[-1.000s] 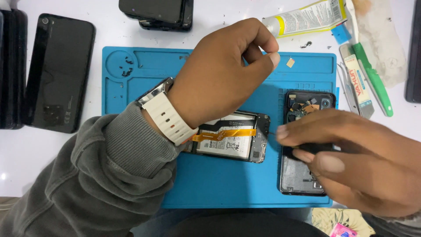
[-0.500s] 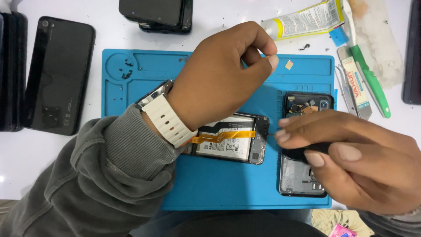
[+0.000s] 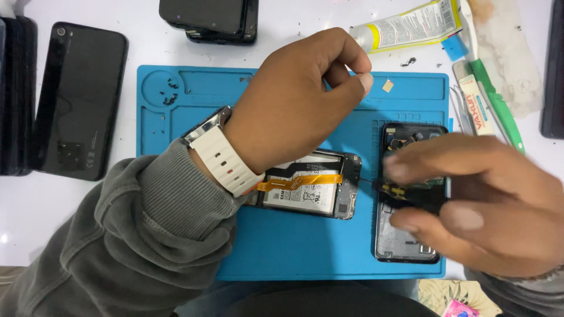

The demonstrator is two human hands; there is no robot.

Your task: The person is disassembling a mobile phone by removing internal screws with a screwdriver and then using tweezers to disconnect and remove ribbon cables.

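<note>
Our right hand [image 3: 470,202] clamped its fingers on a black screwdriver [image 3: 405,194], tip at the opened phone [image 3: 308,188], to work its edge. Our left hand [image 3: 294,103] hovered above the blue mat [image 3: 282,258], thumb and forefinger pinched together, perhaps on something tiny.

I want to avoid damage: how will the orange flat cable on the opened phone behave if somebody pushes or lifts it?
The orange flat cable looks thin and ribbon-like, so it is probably floppy and very light. It lies flat across the battery of the opened phone, so a push would likely bend it, not slide it. It is probably fragile if creased.
</note>
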